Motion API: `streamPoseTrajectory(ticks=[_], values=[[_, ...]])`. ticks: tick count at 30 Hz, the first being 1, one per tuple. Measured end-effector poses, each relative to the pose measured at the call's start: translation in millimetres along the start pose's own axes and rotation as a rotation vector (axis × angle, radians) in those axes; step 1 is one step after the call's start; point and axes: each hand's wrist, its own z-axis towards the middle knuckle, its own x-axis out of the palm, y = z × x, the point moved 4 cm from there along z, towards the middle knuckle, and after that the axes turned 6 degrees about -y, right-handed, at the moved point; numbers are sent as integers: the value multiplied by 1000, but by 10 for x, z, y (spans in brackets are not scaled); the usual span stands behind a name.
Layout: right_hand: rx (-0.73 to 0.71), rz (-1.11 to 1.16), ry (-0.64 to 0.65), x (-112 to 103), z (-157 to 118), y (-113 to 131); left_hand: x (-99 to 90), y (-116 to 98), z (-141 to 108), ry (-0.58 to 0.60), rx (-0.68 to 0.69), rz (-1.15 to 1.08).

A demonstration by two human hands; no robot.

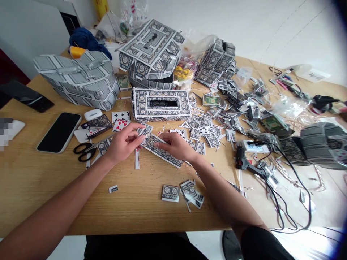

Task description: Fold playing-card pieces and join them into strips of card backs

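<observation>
My left hand point(122, 143) pinches the upper left end of a long strip of patterned playing cards point(165, 155). Fingers of my right hand point(177, 144) are closed on the same strip nearer its middle; it slants down to the right just above the table. Behind it stands a box made of cards point(160, 115) with a rectangular slot in its top. Black-handled scissors point(84, 151) lie left of my left hand, their blades partly under cards. Nearer me are a small stack of cut cards point(170, 193) and several loose pieces point(192, 194).
A phone point(59, 131) and white earbud case point(93, 114) lie left. Card-built baskets point(81, 81) and a lidded card container point(151, 50) stand behind. Cut cards point(227, 94) cover the right side, with a glue gun point(246, 162), its black cable, and a power strip point(255, 147).
</observation>
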Motion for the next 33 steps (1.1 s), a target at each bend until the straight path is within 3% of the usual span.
streamPoseTrajectory(ticks=[17, 23, 33], values=[[42, 63, -24, 36, -32, 27, 14, -20, -14, 62, -1, -39], [29, 78, 46, -16, -32, 42, -71, -9, 58, 84, -81, -116], [29, 128, 148, -52, -20, -45, -130, 28, 105, 289, -162, -168]])
